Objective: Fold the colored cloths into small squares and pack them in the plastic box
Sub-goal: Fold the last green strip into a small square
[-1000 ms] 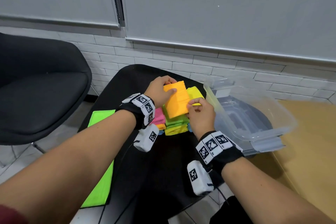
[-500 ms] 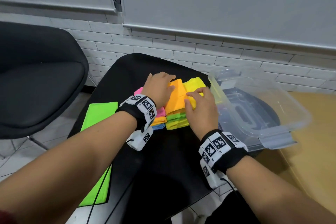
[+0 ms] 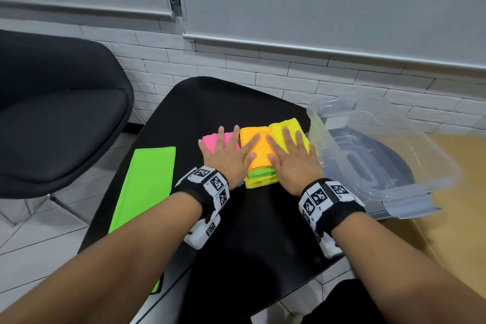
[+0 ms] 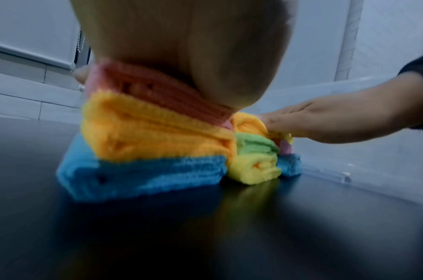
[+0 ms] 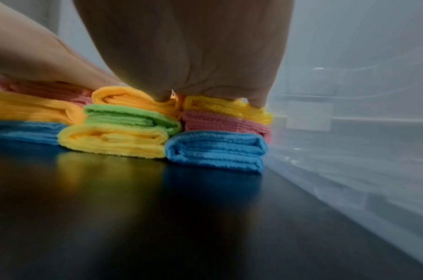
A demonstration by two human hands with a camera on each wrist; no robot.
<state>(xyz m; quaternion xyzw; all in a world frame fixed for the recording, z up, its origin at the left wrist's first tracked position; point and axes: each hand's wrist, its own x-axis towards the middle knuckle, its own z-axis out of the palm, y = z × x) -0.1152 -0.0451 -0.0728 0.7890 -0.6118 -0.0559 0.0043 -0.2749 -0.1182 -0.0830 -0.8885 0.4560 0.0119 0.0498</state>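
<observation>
Both hands are laid flat, fingers straight and spread, on top of three side-by-side stacks of folded cloths at mid-frame in the head view. The left hand (image 3: pixel 226 158) presses the pink top cloth (image 3: pixel 211 141) and reaches onto the orange top cloth (image 3: pixel 259 148); the right hand (image 3: pixel 292 159) covers the orange cloth's right part and the yellow top cloth (image 3: pixel 288 126). Nothing is gripped by either hand. In the right wrist view the layers are seen edge-on: a green square (image 5: pixel 131 116) and a yellow square (image 5: pixel 114 140) under the orange one, a blue square (image 5: pixel 217 149) at the bottom of the right stack. The plastic box (image 3: pixel 389 155) stands open at centre right, just beside the stacks, apparently with no cloths in it. A lime cloth (image 3: pixel 147 181) lies only half-folded, as a long strip, at lower left on the black worktop (image 3: pixel 263 231). The step in hand is judged to be flattening the stacks. Pressure is best spread evenly through the palms so folds are creased without layers being skewed sideways. The edges should be squared before any stack is lifted.
</observation>
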